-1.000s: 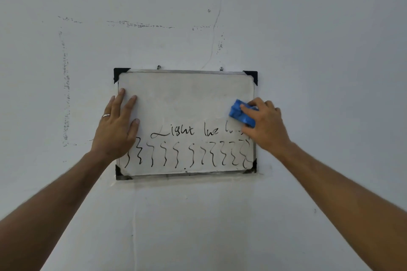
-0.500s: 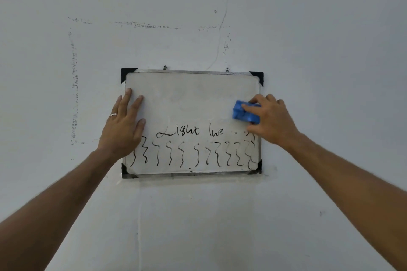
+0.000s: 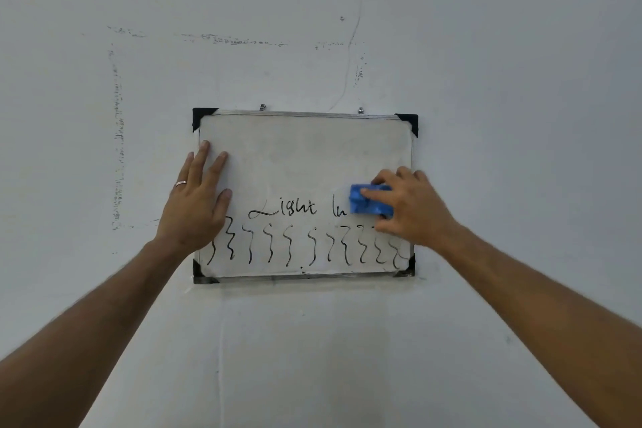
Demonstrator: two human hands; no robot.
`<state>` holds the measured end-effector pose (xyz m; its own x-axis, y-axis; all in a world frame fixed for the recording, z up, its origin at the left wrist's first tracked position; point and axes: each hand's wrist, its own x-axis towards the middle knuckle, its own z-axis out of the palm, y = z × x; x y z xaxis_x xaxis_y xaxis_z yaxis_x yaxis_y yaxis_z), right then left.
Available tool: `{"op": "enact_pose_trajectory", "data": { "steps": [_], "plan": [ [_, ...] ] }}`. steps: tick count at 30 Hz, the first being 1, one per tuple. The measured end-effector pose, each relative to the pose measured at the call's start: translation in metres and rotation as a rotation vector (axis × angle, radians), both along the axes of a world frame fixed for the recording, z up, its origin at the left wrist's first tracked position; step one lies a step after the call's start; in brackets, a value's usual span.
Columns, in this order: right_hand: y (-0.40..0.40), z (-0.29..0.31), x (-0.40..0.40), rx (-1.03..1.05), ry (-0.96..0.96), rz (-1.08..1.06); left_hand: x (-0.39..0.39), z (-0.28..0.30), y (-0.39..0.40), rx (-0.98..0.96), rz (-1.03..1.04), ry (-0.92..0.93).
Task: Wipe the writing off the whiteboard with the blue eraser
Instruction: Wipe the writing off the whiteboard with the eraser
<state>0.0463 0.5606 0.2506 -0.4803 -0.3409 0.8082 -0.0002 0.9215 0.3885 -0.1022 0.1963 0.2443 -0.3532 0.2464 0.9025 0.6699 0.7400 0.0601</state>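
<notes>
Right hand (image 3: 410, 208) clamps the eraser (image 3: 369, 203) flat on the board (image 3: 302, 156), right of centre. Remaining writing (image 3: 283, 208) runs toward 9 o'clock, squiggles at 6. Left hand (image 3: 196, 205), open, braces the left edge.

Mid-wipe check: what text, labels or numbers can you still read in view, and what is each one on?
"Light" on the whiteboard, handwritten in black marker.
"In", or similar, just right of it; the rest is hidden by the blue eraser or gone.
Wavy marker lines below: squiggles, no letters.
Marks on the wall: smudges, no text.
</notes>
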Motion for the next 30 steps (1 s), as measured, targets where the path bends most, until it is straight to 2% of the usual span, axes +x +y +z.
{"op": "enact_pose_trajectory", "data": {
  "steps": [2,3,7,8,11,12,15,16,20,21,23,24,26,28,29,30],
  "plan": [
    [-0.002,0.014,0.0,-0.255,0.101,-0.022,0.001,0.0,0.0,0.001,0.004,-0.004],
    [-0.01,0.012,-0.002,-0.312,0.11,-0.022,0.001,0.0,0.001,0.004,0.001,-0.003],
    [-0.019,-0.012,-0.005,0.09,-0.03,0.032,0.002,0.0,-0.001,-0.002,-0.008,0.01],
    [-0.014,-0.001,-0.003,0.08,-0.014,0.013,0.001,0.001,-0.001,-0.006,-0.004,0.009],
    [-0.019,0.013,-0.006,-0.246,0.108,-0.017,0.001,0.001,0.0,-0.009,-0.003,0.002],
    [-0.03,0.005,-0.008,-0.263,0.098,-0.005,0.001,0.001,0.0,-0.003,-0.007,0.0],
    [-0.032,-0.022,-0.013,0.049,-0.019,0.063,0.001,0.0,-0.002,-0.007,-0.01,0.004],
    [-0.026,-0.013,-0.01,0.066,-0.027,0.054,0.001,0.001,-0.003,-0.014,-0.008,0.003],
    [-0.032,0.006,-0.012,-0.26,0.102,0.014,0.001,0.002,-0.002,-0.018,-0.003,-0.013],
    [-0.041,-0.004,-0.016,-0.189,0.084,0.029,0.001,0.002,-0.002,-0.015,-0.011,-0.007],
    [-0.04,-0.024,-0.02,0.083,-0.002,0.075,0.0,0.001,-0.004,-0.015,-0.02,0.005],
    [-0.035,-0.02,-0.015,0.14,-0.032,0.069,0.0,0.0,-0.005,-0.018,-0.02,0.005],
    [-0.025,-0.002,-0.013,0.039,0.044,0.03,-0.002,0.001,-0.006,-0.02,-0.016,0.002],
    [-0.03,-0.002,-0.013,-0.188,0.111,0.012,-0.002,0.001,-0.004,-0.016,-0.022,0.004],
    [-0.038,-0.011,-0.015,-0.19,0.115,0.015,-0.001,0.0,-0.003,-0.011,-0.026,0.006],
    [-0.041,-0.022,-0.019,-0.105,0.106,0.032,-0.001,0.0,-0.003,-0.008,-0.028,0.01]
  ]
}}
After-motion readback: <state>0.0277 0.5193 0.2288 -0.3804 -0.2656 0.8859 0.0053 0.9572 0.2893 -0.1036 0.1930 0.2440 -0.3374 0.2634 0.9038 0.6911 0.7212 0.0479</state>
